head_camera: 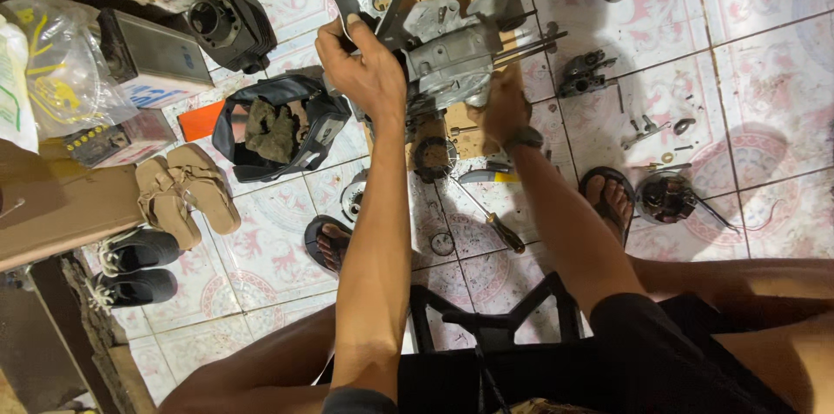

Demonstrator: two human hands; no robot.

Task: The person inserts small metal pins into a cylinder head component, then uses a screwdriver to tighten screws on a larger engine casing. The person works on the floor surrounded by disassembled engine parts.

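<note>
- Tiled floor (764, 58) w/ pink pattern, parts strewn all over; person sits above it, feet in sandals.
- Engine case (439, 40), grey metal, studs sticking out right, propped upright on the floor betw. both hands.
- Left hand (360, 66): grip clenched on case's left edge.
- Right hand (504, 105): cupped under case's lower right; fingers hidden, can't tell if closed.
- Step, prob.: steadying/turning the case. Next needs firm 2-hand hold.
- Screwdriver (497, 225) lies near, untouched.

Grey cast-metal engine case (447, 49) with long studs, gripped at its left edge by the left hand (365, 66), right hand (504, 105) pressed under its right side. Yellow-handled screwdriver (504, 231) on pink-patterned white floor tiles (764, 75). Tan sandals (187, 192), black sneakers (135, 266) far left.
</note>
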